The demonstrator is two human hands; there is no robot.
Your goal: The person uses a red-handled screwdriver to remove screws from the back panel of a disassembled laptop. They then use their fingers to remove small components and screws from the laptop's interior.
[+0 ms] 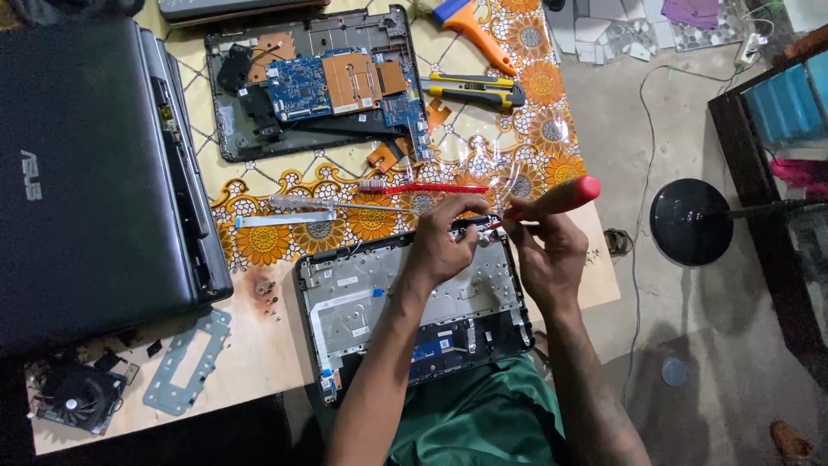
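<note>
Opened grey laptop base (405,302) at the table's (259,345) near edge. Left hand (444,246) grip pinches its far rim; right hand (543,250) grip is closed around a red-handled screwdriver (552,200). Beyond lies a blue circuit board (336,86).

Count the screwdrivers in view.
2. A red-handled screwdriver in the right hand; a clear-handled screwdriver on the flowered cloth. Others may be hidden.

Red-handled screwdriver (552,200) tilted, tip down-left at far edge of opened laptop base (414,302), which lies flat, internals up, at table's near edge.
</note>
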